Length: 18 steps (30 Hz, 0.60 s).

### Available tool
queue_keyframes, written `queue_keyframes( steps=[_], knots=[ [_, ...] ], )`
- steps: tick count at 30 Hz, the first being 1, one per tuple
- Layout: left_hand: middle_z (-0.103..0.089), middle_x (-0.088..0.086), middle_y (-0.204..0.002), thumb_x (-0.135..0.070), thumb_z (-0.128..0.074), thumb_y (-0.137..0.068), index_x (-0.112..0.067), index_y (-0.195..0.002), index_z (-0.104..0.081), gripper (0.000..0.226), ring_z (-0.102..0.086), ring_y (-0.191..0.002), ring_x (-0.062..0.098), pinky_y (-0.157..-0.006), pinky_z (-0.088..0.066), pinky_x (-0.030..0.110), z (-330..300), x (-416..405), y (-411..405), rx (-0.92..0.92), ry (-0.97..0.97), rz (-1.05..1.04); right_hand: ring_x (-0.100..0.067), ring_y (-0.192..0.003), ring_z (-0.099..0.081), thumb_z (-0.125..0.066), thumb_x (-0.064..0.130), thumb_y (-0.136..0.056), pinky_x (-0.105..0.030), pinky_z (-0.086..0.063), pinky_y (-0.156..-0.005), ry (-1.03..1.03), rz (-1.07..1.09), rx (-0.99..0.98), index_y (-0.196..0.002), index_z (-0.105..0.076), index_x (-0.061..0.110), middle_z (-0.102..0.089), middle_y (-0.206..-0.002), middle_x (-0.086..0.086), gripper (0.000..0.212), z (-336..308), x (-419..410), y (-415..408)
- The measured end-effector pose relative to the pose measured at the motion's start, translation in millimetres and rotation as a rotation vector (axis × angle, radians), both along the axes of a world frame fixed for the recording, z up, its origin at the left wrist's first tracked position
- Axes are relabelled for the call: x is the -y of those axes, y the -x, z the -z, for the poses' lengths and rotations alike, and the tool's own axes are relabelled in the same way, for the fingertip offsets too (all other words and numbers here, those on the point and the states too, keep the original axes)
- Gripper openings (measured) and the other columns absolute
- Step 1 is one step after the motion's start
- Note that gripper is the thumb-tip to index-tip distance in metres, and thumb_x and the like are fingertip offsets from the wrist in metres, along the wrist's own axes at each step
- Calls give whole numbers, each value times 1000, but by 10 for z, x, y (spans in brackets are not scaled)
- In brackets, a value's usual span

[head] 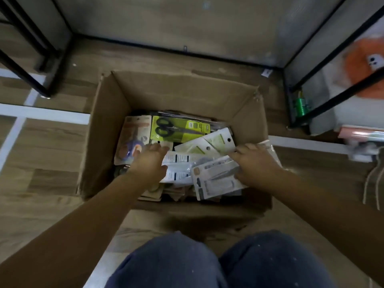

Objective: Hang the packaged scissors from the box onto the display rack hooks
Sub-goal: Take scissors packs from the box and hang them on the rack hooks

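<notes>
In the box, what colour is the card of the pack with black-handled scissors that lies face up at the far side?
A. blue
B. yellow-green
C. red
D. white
B: the pack in the box has a yellow-green card under the black handles.

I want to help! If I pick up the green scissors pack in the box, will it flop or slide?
The green scissors pack looks like flat card, so probably stiff. Its front seems glossy, so maybe a bit slippery. It lies loose on the pile, so it should lift easily.
</notes>
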<state>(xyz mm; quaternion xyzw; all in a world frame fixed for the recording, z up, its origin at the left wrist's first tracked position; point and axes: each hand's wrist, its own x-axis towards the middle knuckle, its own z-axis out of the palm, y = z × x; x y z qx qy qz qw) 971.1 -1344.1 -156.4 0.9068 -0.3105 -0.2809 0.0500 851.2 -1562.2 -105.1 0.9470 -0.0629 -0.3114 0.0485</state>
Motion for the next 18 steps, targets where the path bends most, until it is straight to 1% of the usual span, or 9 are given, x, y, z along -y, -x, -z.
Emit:
queue_keyframes(
  steps=[1,3,6,8,12,13,15,16,18],
  knots=[
    [-33,5,-147,-31,-59,-89,-21,-144,-32,62,-25,-137,25,-112,-22,44,120,67,-43,42,-23,18,-24,-124,-39,-54,35,-87,-38,-27,-104,17,-19,-6,-142,-30,26,-44,-136,-3,61,83,-3,-62],
    [-30,5,-148,-42,-64,-83,-22,-145,-29,74,-19,-139,26,-113,-19,48,316,175,-78,40,-41,47,-25,-119,-43,-55,33,-86,-39,-28,-99,16,-11,-45,-140,-32,28,-49,-129,-4,60,188,-25,-188],
    [-28,9,-148,-56,-68,-73,-20,-145,-26,91,-19,-138,29,-114,-15,51,451,267,-21,-12,-92,156,-24,-112,-49,-57,21,-82,-39,-30,-94,12,35,-94,-125,-49,26,-55,-120,-3,44,218,-56,-336],
    [-23,12,-149,-63,-67,-68,-19,-146,-23,99,-17,-139,32,-113,-11,55,485,259,36,1,-108,175,-22,-109,-51,-59,20,-80,-38,-30,-92,42,46,-88,-118,-53,26,-56,-116,-2,39,197,-61,-401],
    [-20,17,-146,-71,-62,-67,-14,-148,-6,114,-19,-136,35,-111,-12,57,542,270,168,174,-234,252,-22,-104,-52,-61,22,-81,-35,-30,-80,108,110,-14,-122,-53,24,-57,-113,-2,42,130,-8,-470],
    [-21,17,-143,-70,-61,-69,-12,-147,-6,112,-21,-134,35,-111,-14,57,555,295,181,205,-257,251,-23,-104,-53,-63,22,-80,-34,-30,-78,115,137,3,-122,-53,24,-57,-113,-2,43,125,17,-484],
    [-28,17,-137,-68,-64,-68,-10,-142,-17,106,-28,-129,33,-110,-20,52,560,371,159,236,-269,237,-24,-103,-54,-72,24,-75,-32,-33,-75,95,210,2,-122,-54,24,-58,-113,-2,50,113,62,-502],
    [-32,16,-135,-67,-67,-67,-9,-139,-23,102,-31,-127,32,-109,-25,48,552,409,130,226,-264,231,-24,-101,-54,-77,26,-71,-32,-37,-74,72,237,3,-120,-55,23,-58,-113,-3,54,106,82,-510],
    [-42,12,-130,-61,-73,-65,-9,-133,-33,94,-40,-122,28,-101,-35,39,525,456,54,116,-234,177,-23,-94,-54,-81,29,-66,-32,-43,-73,29,256,16,-115,-58,20,-58,-109,-3,55,91,116,-518]
  ],
)
